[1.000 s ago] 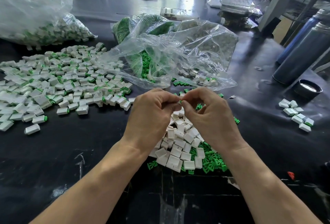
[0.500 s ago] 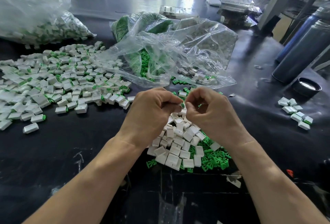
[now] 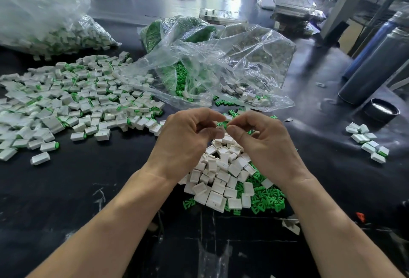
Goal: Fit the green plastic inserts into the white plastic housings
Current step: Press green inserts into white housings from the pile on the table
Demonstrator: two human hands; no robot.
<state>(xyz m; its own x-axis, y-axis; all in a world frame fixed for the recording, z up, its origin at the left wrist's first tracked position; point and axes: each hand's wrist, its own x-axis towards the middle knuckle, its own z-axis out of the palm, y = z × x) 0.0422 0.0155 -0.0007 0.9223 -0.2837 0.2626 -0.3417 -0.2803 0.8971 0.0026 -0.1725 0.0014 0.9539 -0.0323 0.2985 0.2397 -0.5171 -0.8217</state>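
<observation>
Left hand [image 3: 184,139] and right hand [image 3: 263,142], fingers curled, pinch one white housing [image 3: 228,117] with green insert [image 3: 225,126] between fingertips. Below grip: loose housings [image 3: 221,178], inserts [image 3: 265,198]. Beyond: plastic bag [image 3: 221,67]. Left: assembled pieces [image 3: 77,100].

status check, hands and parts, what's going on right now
Left hand and right hand meet fingertip to fingertip over the pile of white housings, pinching a small part, mostly hidden. Loose green inserts beside pile. Nothing blocking.
</observation>
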